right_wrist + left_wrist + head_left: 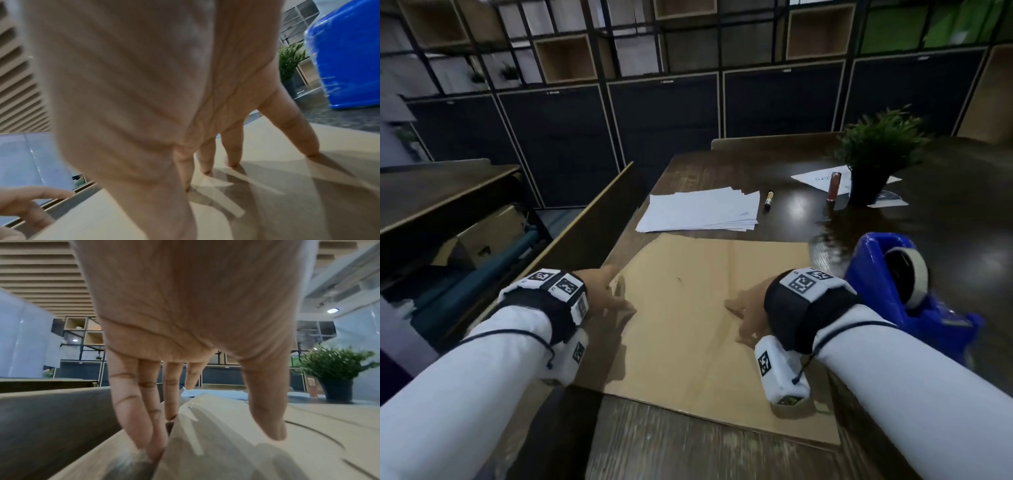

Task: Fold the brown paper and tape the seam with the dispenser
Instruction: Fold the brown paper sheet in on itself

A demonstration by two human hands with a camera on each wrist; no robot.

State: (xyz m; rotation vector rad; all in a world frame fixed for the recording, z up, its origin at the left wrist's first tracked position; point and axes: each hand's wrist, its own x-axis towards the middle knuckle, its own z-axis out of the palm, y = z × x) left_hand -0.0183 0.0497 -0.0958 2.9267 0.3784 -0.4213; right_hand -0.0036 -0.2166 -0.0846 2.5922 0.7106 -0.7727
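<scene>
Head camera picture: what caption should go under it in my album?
Two hands, left hand and right hand, on brown paper beside a blue tape dispenser.

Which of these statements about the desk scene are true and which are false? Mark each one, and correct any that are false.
1. The brown paper lies flat on the desk. True.
2. The right hand holds the tape dispenser. False: the blue tape dispenser stands untouched beside the paper, and the right hand's straight fingers press on the paper.
3. The left hand is at the paper's left edge. True.
4. The white sheets lie on top of the brown paper. False: they lie on the desk beyond its far edge.
5. A potted plant stands at the far right of the desk. True.
</scene>
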